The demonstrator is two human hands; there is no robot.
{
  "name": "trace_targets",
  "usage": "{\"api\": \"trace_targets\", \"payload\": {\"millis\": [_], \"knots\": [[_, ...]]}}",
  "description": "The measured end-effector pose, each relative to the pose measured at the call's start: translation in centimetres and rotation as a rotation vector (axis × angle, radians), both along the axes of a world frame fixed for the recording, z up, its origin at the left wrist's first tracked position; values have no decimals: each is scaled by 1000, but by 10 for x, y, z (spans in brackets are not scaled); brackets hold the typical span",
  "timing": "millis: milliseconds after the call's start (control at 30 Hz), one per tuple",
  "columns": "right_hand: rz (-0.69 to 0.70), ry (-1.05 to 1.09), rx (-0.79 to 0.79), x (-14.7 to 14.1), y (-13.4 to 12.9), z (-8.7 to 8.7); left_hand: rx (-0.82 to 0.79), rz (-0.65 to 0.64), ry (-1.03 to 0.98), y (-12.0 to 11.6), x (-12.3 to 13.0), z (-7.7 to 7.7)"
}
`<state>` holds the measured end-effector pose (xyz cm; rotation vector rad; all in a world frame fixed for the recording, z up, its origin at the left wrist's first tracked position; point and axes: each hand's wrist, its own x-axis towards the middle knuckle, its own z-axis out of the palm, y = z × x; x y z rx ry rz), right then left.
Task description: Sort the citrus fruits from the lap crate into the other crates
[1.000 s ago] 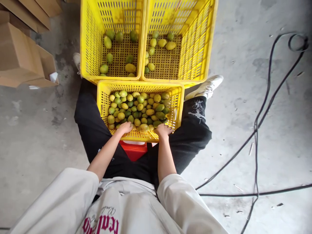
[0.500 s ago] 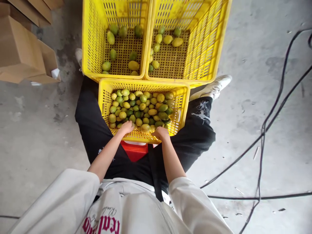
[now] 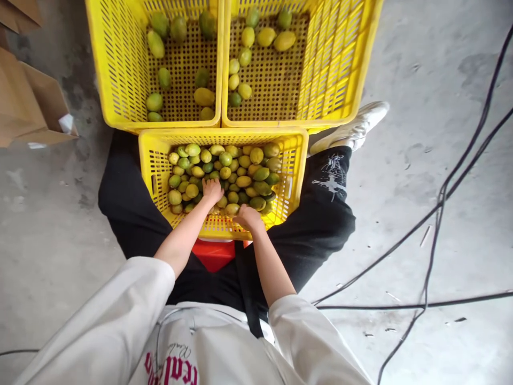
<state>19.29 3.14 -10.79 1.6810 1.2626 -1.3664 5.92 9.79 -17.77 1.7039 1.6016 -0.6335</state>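
Observation:
A small yellow basket [image 3: 294, 184] filled with green and yellow fruits [image 3: 243, 181] stands between my knees. Over the middle of the pile, my left hand [image 3: 212, 190] reaches down onto the fruits, its fingers bent and partly hidden among them. My right hand [image 3: 247, 217] is at the near edge of the pile, its fingers curled by a yellow fruit; whether it grips one cannot be made out. Beyond stand two larger yellow crates, the left one [image 3: 120, 64] and the right one [image 3: 340, 64], each with several scattered fruits on its perforated floor.
Open cardboard boxes [image 3: 28, 101] lie at the far left. Black cables [image 3: 433, 208] cross the concrete floor on the right. A red object [image 3: 213, 254] shows below the small basket, between my black-trousered legs. My white shoe [image 3: 363, 124] rests beside the right crate.
My left hand has moved forward, deeper over the middle of the pile. My right hand has shifted slightly left along the near edge. The camera view has moved, making the crates look closer.

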Motion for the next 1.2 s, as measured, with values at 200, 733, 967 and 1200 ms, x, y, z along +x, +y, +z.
{"api": "trace_targets", "payload": {"millis": [200,733,967,1200], "knots": [[-44,-16,-5,-2,1,-3,31,2,27,-7,2,-17],[-135,-33,31,-1,7,-6,4,414,-191,-3,-18,4],[-597,290,197,0,24,18,-287,888,-511,-20,-41,68],[-1201,833,164,-3,2,72,-394,1222,-1021,-45,-70,150]]}}
